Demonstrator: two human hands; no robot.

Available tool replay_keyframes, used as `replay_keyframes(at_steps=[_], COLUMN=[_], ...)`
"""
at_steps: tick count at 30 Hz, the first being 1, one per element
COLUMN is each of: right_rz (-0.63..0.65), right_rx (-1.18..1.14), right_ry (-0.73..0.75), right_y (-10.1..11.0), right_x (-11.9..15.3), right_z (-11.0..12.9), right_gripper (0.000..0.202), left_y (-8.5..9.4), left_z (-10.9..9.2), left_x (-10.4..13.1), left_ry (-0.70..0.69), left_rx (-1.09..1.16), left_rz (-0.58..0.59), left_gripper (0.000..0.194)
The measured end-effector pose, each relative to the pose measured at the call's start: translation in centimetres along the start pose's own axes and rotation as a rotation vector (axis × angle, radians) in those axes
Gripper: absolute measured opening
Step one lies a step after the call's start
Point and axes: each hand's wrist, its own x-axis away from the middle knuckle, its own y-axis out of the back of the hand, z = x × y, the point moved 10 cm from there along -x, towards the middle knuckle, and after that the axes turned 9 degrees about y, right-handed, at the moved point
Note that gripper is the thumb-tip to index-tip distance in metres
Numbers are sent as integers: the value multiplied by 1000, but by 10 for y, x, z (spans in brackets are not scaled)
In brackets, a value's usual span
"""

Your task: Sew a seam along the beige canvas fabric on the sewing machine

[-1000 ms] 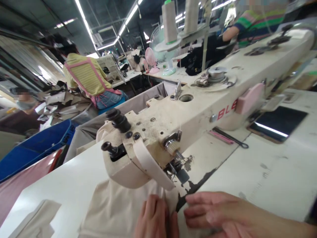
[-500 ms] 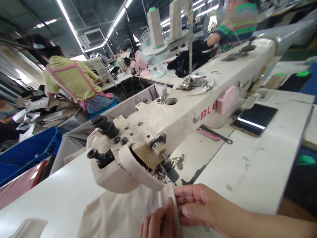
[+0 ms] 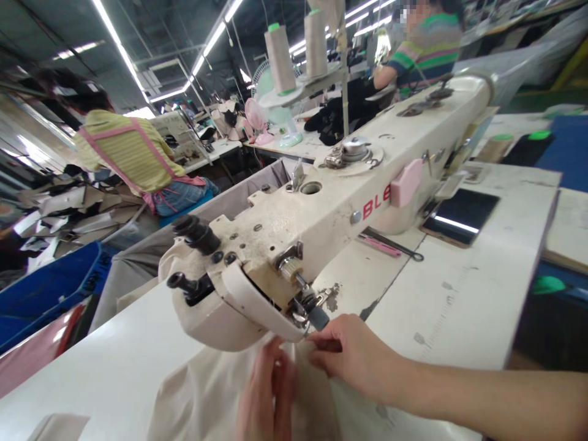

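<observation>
Beige fabric [image 3: 197, 392] lies on the white table, its far edge under the head of a cream sewing machine [image 3: 294, 226]. My left hand [image 3: 269, 386] is on the cloth just in front of the machine head, blurred by motion, its fingertips partly hidden. To its right, my right hand [image 3: 353, 352] has its fingers bent and pressed together at the fabric's right edge, close to the needle area. The needle and presser foot are hidden by the machine head.
Pink-handled tweezers [image 3: 383, 246] and a dark phone [image 3: 462, 214] lie right of the machine. Thread cones [image 3: 281, 61] stand behind it. A blue bin [image 3: 55, 288] is at the left. Two people sit beyond, one in a yellow striped top [image 3: 128, 144].
Both hands have moved forward toward the machine head, and the right fingers have bent inward at the fabric edge. The fabric has shifted and wrinkled. The view has turned slightly.
</observation>
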Motion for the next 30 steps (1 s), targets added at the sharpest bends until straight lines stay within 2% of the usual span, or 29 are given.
replay_keyframes(at_steps=[3,5,6,8,10,12,13,16,19,26,30], right_rz=[5,-2,-12,-59,-83,-33,6,78,151,316,330], right_rx=[56,81,93,131,270,497,617,875,978,946,916], right_ry=[33,38,41,69,190,354,433,560,627,636,655], right_y=[2,3,4,6,6,-3,-10,-21,-24,-15,-14], right_x=[0,0,2,6,13,21,25,30,26,14,14], right_z=[4,5,5,7,18,31,36,41,43,48,47], right_gripper=[13,11,9,9,29,49,51,34,22,15,16], left_y=[-12,-19,-22,-20,-14,-8,-8,-11,-9,2,4], left_z=[-6,-1,4,11,14,14,15,22,19,6,5], left_x=[-26,-34,-36,-41,-44,-43,-42,-36,-33,-40,-41], left_ry=[73,161,205,239,212,181,194,320,394,362,369], left_rx=[13,38,54,49,0,-39,-41,-16,-20,-88,-116], left_rz=[342,459,475,395,247,120,92,78,60,-30,-45], left_gripper=[27,26,26,26,23,19,19,24,26,25,26])
